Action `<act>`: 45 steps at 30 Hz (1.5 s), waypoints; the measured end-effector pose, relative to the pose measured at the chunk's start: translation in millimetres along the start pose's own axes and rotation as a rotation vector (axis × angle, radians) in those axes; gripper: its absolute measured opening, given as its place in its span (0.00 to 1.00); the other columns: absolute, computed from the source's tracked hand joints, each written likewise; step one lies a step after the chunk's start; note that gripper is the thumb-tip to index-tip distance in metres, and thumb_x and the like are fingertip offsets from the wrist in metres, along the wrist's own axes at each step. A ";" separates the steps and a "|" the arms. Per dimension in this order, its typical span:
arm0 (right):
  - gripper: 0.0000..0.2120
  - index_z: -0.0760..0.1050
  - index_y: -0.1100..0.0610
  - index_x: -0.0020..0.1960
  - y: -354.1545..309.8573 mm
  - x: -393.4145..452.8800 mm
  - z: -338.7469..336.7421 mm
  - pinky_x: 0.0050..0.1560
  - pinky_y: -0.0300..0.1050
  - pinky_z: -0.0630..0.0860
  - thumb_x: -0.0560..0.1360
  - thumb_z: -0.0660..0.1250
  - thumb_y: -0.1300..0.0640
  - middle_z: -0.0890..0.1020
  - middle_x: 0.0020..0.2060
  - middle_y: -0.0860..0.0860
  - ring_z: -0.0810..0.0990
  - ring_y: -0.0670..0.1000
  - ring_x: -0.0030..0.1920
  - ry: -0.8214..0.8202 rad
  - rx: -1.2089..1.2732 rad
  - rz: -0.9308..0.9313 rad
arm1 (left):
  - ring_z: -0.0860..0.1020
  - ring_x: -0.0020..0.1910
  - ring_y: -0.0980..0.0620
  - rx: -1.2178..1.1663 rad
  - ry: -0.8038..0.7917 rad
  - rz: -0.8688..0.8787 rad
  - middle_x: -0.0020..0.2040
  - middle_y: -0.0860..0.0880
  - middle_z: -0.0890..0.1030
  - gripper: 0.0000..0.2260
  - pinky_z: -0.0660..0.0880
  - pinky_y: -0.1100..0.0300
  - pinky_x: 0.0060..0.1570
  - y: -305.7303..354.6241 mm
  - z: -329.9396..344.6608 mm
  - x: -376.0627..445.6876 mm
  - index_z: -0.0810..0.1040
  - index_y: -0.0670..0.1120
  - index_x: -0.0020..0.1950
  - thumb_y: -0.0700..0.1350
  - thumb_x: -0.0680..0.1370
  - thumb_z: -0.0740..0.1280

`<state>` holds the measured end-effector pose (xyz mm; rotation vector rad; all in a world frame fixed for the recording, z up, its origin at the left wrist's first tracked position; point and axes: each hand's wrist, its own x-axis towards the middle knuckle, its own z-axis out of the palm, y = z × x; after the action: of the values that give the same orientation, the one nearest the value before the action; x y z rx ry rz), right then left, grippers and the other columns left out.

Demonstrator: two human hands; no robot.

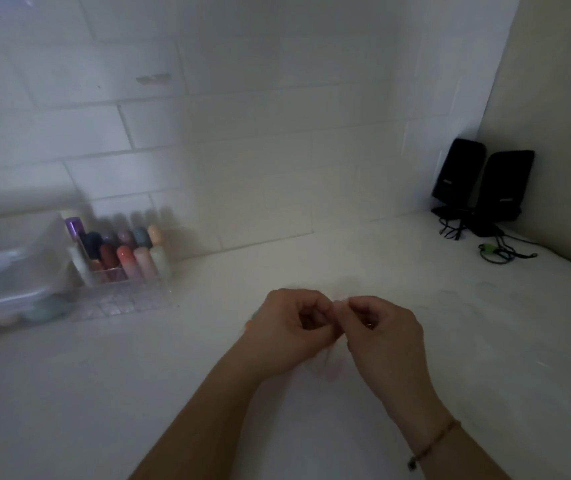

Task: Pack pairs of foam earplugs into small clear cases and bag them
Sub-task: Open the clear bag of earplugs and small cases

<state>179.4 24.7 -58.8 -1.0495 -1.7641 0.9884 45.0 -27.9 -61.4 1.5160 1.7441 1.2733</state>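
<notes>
My left hand (292, 329) and right hand (379, 336) meet fingertip to fingertip above the white surface (485, 341), both pinched on something too blurred to identify.

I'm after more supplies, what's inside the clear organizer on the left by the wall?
The organizer holds upright colored tubes: purple, dark, red, orange, pink, pale green. Their lower ends are blurred, and the frosted bin beside it hides its contents.

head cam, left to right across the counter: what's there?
Clear lidded bin → clear organizer of coloured tubes → left hand → right hand, pinched together on something small and clear, too blurred to identify → two black speakers in the corner.
</notes>
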 end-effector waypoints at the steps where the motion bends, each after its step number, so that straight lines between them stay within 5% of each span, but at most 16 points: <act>1: 0.08 0.83 0.51 0.37 0.0 -0.3 -1.0 0.30 0.30 0.71 0.74 0.69 0.54 0.80 0.24 0.45 0.78 0.43 0.27 -0.002 0.015 0.008 | 0.78 0.31 0.52 0.010 -0.010 -0.004 0.34 0.49 0.83 0.08 0.77 0.44 0.33 -0.6 0.2 0.2 0.82 0.49 0.40 0.53 0.68 0.71; 7: 0.10 0.83 0.54 0.39 -4.1 -1.5 -3.2 0.28 0.51 0.80 0.77 0.66 0.60 0.84 0.31 0.49 0.82 0.54 0.27 -0.054 0.234 0.148 | 0.71 0.26 0.56 0.155 0.033 0.138 0.29 0.51 0.78 0.10 0.71 0.52 0.29 -3.7 -0.2 0.7 0.77 0.51 0.36 0.55 0.68 0.74; 12: 0.08 0.83 0.52 0.37 -4.2 -3.2 -9.1 0.21 0.40 0.73 0.74 0.69 0.58 0.84 0.29 0.48 0.81 0.49 0.25 -0.059 0.168 0.122 | 0.69 0.27 0.57 0.262 0.015 0.237 0.29 0.50 0.75 0.13 0.67 0.60 0.30 -3.7 1.2 0.7 0.72 0.52 0.34 0.57 0.70 0.73; 23: 0.09 0.80 0.59 0.42 -8.1 -0.6 -10.4 0.29 0.48 0.79 0.78 0.64 0.64 0.85 0.35 0.53 0.85 0.52 0.35 -0.143 0.408 0.251 | 0.71 0.30 0.53 -0.005 0.010 0.223 0.31 0.54 0.75 0.07 0.68 0.55 0.32 -5.3 -1.0 3.0 0.77 0.54 0.35 0.46 0.72 0.69; 28: 0.06 0.82 0.59 0.42 -7.3 -0.1 -11.6 0.29 0.48 0.80 0.74 0.68 0.65 0.85 0.33 0.52 0.85 0.51 0.34 -0.162 0.395 0.286 | 0.70 0.28 0.51 0.113 -0.005 0.246 0.30 0.46 0.75 0.09 0.67 0.53 0.29 -7.9 0.8 1.2 0.76 0.46 0.35 0.49 0.72 0.69; 32: 0.07 0.83 0.59 0.40 -10.4 -1.2 -13.2 0.29 0.46 0.78 0.74 0.68 0.63 0.85 0.34 0.52 0.85 0.52 0.35 -0.214 0.446 0.317 | 0.70 0.29 0.49 0.067 -0.037 0.270 0.30 0.50 0.73 0.06 0.66 0.55 0.30 -6.4 -2.5 1.5 0.74 0.49 0.34 0.39 0.69 0.65; 40: 0.11 0.82 0.56 0.41 -12.7 -3.0 -13.0 0.30 0.47 0.79 0.78 0.63 0.59 0.85 0.34 0.51 0.85 0.51 0.35 -0.312 0.322 0.214 | 0.69 0.27 0.44 0.085 0.001 0.247 0.28 0.42 0.72 0.16 0.66 0.51 0.29 -10.6 -3.3 3.9 0.72 0.40 0.30 0.47 0.74 0.65; 45: 0.11 0.81 0.58 0.41 -13.6 -4.1 -15.0 0.27 0.47 0.79 0.79 0.63 0.59 0.84 0.33 0.51 0.84 0.50 0.32 -0.324 0.209 0.110 | 0.68 0.26 0.53 0.024 0.007 0.215 0.26 0.46 0.72 0.14 0.65 0.57 0.28 -5.2 -4.3 2.0 0.72 0.39 0.29 0.46 0.71 0.63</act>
<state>190.8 19.4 -42.4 -0.8985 -1.8225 1.4449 38.5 -27.1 -63.7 1.7529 1.6404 1.3655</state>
